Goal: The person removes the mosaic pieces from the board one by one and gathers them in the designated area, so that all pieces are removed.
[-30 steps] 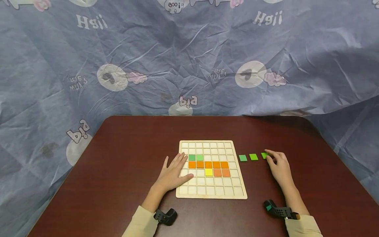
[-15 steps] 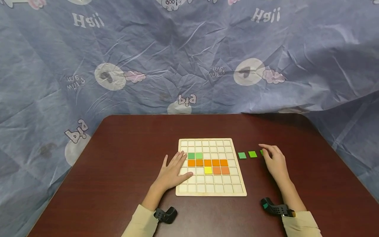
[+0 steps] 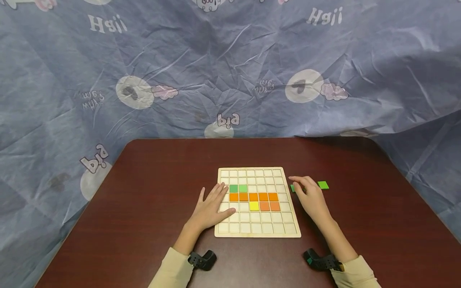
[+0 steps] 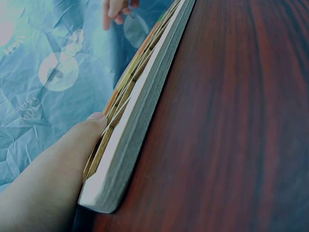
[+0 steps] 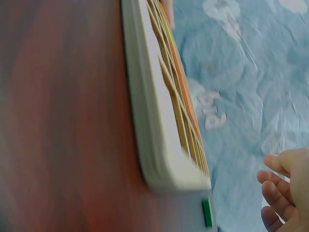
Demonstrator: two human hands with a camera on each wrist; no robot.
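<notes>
My left hand [image 3: 209, 210] rests spread on the left side of a pale wooden grid board [image 3: 257, 230], its thumb over the near-left cells. In the left wrist view the thumb [image 4: 89, 133] lies on the board's edge [image 4: 140, 101]. My right hand [image 3: 311, 198] hovers just right of the board, fingers loosely bent and nothing seen between them. Beneath its fingertips a green tile [image 3: 292, 188] is partly covered; the hand largely hides a middle tile. A lime green tile [image 3: 323, 185] lies to its right. In the right wrist view a green tile [image 5: 207, 212] lies beyond the board's corner.
On the board sit two green tiles [image 3: 238, 188], a row of orange tiles [image 3: 253, 197], a yellow tile [image 3: 254, 206] and two salmon tiles [image 3: 269, 206]. The dark red table [image 3: 173, 168] ends at a patterned blue cloth [image 3: 223, 72] behind.
My right hand has left the rightmost lime tile and moved left toward the board, over the other loose tiles. The left hand has stayed on the board.
</notes>
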